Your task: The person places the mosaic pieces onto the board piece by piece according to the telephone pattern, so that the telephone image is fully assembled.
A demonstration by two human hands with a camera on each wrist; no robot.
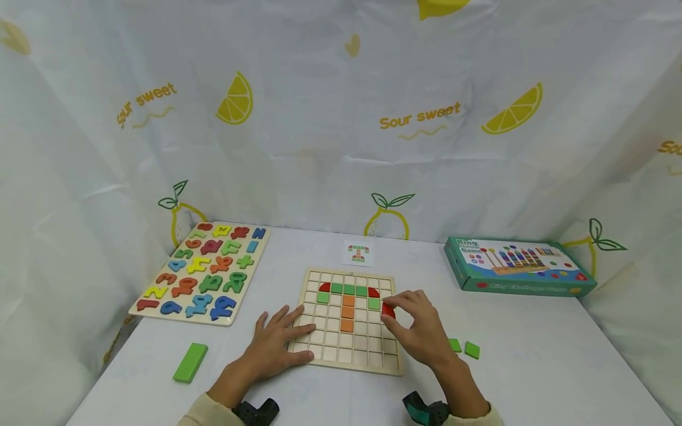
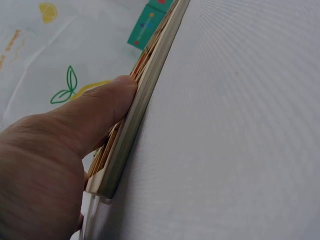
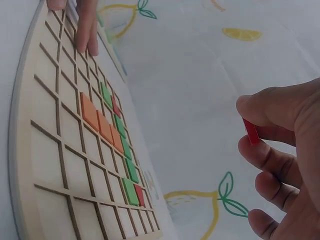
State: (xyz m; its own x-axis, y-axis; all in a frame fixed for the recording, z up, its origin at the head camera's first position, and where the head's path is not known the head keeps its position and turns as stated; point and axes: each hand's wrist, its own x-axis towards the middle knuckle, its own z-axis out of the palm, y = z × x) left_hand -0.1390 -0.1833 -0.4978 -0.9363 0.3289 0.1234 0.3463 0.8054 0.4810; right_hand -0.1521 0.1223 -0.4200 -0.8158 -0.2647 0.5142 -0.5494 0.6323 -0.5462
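Observation:
A wooden grid board (image 1: 330,354) lies on the white table. On its upper rows sit a line of green tiles (image 1: 361,291), a red rounded tile (image 1: 325,287) at each end, and a column of orange tiles (image 1: 347,312) below. My left hand (image 1: 269,346) rests on the board's left edge, fingers spread; its thumb lies along the rim in the left wrist view. Between thumb and index finger my right hand (image 1: 418,328) pinches a red tile (image 3: 251,131), held above the board's right side. Two green tiles (image 1: 472,349) lie beside my right wrist.
A small picture card (image 1: 367,261) lies behind the board. At the back left is a letter-and-number puzzle board (image 1: 242,288). A long green block (image 1: 190,362) lies at front left. The green game box (image 1: 522,286) stands at back right, before a printed white curtain (image 1: 314,177).

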